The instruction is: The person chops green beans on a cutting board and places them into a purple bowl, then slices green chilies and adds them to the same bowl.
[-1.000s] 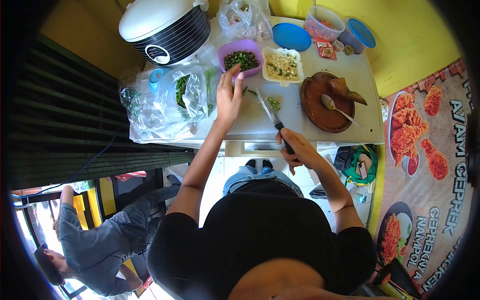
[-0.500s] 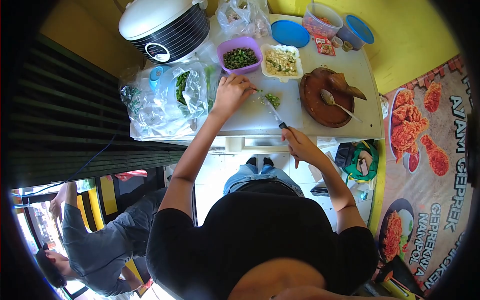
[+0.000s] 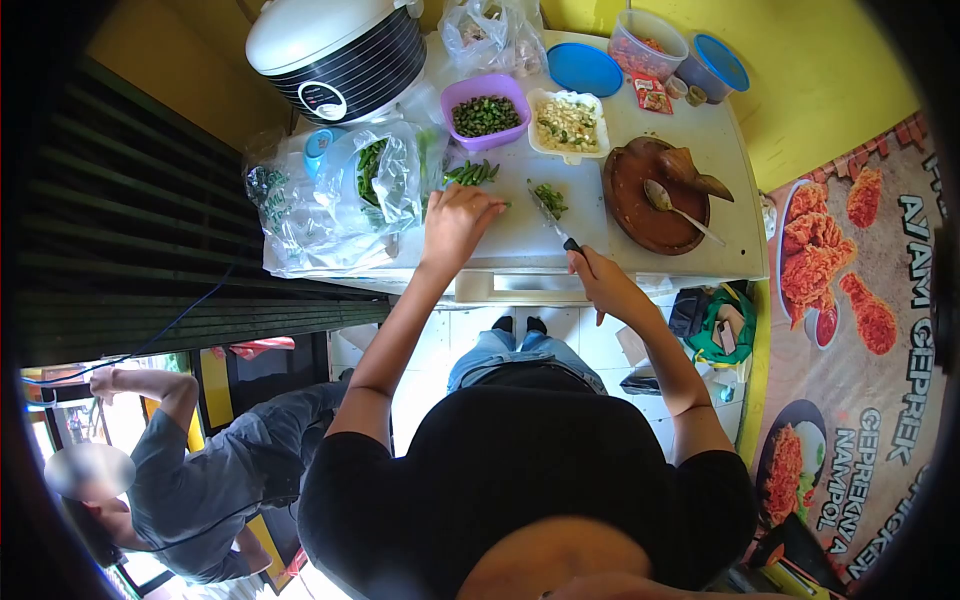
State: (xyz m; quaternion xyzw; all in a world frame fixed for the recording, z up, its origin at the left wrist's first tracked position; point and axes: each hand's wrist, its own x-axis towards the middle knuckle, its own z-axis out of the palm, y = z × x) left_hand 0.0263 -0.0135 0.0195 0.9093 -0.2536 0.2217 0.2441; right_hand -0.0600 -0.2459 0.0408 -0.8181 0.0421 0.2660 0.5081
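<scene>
My right hand (image 3: 604, 283) is wrapped round the dark handle of a knife (image 3: 549, 212). The blade points away from me, its side against a small heap of chopped green pieces (image 3: 551, 199) on the white tabletop. To the left, my left hand (image 3: 458, 226) is low over the table, fingers pinched together; a bit of thin green pod (image 3: 507, 204) shows at the fingertips. Just beyond that hand lies a row of whole green pods (image 3: 470, 173). A purple bowl (image 3: 528, 112) of cut green pieces stands behind them.
A white tray (image 3: 602, 140) of pale chopped food and a stone mortar (image 3: 618, 215) with pestle and spoon (image 3: 684, 214) are to the right. Plastic bags (image 3: 300, 240) and a rice cooker (image 3: 350, 70) occupy the left. Another person (image 3: 215, 490) is at lower left.
My left hand has drawn back toward me, away from the blade, uncovering the row of green pods. The knife stays by the chopped heap. The other person's raised arm has shifted.
</scene>
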